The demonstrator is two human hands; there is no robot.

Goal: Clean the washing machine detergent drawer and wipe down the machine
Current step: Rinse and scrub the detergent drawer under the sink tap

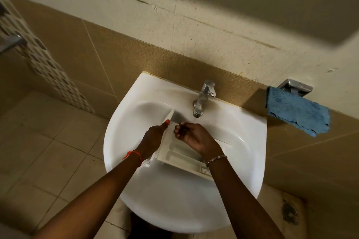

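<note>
Detergent drawer (174, 154) is lying tilted inside the basin of the white sink (120, 122), just below the faucet (203, 99), with its compartments facing up. Left hand (154, 137) is gripping the drawer's left side wall; the thumb is lying straight along the top edge and the other fingers are hiding behind the wall. Right hand (192, 137) is hovering over the drawer's far end with fingers curling in toward the palm. The light is dim there, so I cannot tell if they are pinching anything or touching the plastic. A red string bracelet (134, 155) is sitting on the left wrist and a beaded bracelet (216, 159) on the right. Blue cloth (297, 111) is hanging from a chrome holder (295, 85) on the wall right of the sink, well apart from both hands. Tan tiles are covering the lower wall and floor.
</note>
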